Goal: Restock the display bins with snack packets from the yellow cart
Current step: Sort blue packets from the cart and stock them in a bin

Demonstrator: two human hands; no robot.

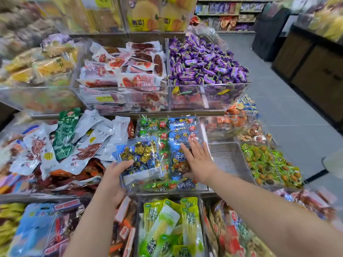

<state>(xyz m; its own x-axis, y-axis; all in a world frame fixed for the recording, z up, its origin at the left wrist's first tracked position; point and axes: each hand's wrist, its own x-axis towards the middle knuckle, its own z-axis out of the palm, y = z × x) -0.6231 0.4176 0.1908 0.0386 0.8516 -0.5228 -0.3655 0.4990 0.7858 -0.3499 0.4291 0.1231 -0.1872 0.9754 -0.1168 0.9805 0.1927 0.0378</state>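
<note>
Head view: snack packet (142, 157) under thumb of left hand (113, 179)

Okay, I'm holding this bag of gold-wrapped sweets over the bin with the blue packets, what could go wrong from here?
1. Your left hand grips the bag of sweets by its lower corner only; it could slip onto the white pouches alongside.
2. The bin looks heaped to its front rim, so packets may spill onto the yellow-green packs below.
3. Your right hand lies flat on the blue packets, likely blocking the landing spot.
</note>
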